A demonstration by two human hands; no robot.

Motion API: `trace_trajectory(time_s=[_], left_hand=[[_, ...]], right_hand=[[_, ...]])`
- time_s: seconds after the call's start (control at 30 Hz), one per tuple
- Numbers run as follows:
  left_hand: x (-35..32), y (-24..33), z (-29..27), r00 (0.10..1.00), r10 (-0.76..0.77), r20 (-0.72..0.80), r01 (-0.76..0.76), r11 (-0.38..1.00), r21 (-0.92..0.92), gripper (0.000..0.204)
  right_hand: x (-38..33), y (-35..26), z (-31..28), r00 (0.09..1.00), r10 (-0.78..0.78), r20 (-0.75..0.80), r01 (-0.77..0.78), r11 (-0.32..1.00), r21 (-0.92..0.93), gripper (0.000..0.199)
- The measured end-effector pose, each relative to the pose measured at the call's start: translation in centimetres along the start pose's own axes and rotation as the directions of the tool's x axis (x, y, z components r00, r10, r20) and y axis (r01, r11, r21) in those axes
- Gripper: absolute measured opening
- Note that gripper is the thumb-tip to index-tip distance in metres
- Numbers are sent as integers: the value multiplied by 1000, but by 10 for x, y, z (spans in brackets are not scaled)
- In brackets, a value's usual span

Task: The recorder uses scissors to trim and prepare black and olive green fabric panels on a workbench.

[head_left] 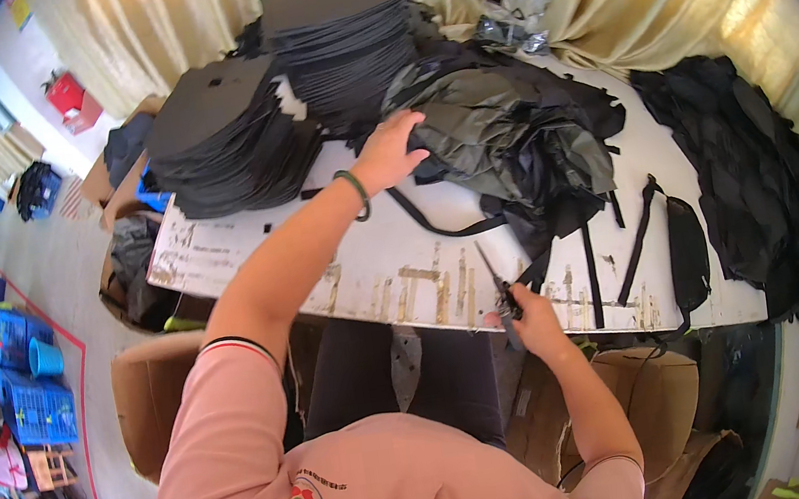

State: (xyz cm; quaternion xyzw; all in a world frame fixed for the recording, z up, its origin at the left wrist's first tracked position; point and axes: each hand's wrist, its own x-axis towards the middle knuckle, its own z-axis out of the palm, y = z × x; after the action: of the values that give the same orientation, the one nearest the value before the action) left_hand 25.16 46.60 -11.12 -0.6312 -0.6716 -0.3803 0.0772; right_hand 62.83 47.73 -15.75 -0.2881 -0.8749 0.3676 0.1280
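Pink cloth of the person's shirt (380,484) fills the near edge of the head view, with dark trousers (461,373) below the white counter (353,276). At the counter's near edge, the right hand (533,318) is closed around the handles of a pair of scissors (502,288), the blades pointing away from the body. The left hand (393,149), with a green band (353,195) at its wrist, is partly open, thumb apart from the fingers, at the left edge of a crumpled dark cloth (513,113) lying mid-counter; no firm grip shows. As for progress, a curved strap (442,229) and a straight strap (592,275) trail loose near the cloth, and no finished cut can be made out, so this piece looks partway worked at most. Two stacks of dark flat panels, one nearer (216,117) and one farther (336,0), stand to the left; a large black heap (759,182) hangs over the right end, beside a narrow black pouch (689,252). Whether these are done or waiting I cannot tell.
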Motion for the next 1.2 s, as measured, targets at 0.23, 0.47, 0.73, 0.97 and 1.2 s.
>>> trace_trajectory(time_s=[0.23, 0.47, 0.73, 0.97, 1.2], left_hand=[[57, 15, 51, 973, -156, 172, 121, 973, 197, 22], [12, 106, -75, 986, -117, 115, 159, 850, -502, 12], [-131, 151, -196, 795, -224, 564, 430, 864, -262, 25], [-248, 115, -143, 685, -406, 605, 609, 775, -170, 36], [-250, 95, -118, 924, -365, 113, 367, 930, 10, 40]], right_hand=[[-17, 5, -28, 996, 83, -36, -80, 994, 77, 35], [-19, 7, -68, 936, 136, -324, -21, 942, 336, 28], [-2, -9, -52, 854, 93, -511, 169, 881, 443, 26], [-7, -11, -1, 942, 20, -336, 81, 955, 284, 22], [-36, -6, -12, 970, 60, -235, -43, 996, 74, 28]])
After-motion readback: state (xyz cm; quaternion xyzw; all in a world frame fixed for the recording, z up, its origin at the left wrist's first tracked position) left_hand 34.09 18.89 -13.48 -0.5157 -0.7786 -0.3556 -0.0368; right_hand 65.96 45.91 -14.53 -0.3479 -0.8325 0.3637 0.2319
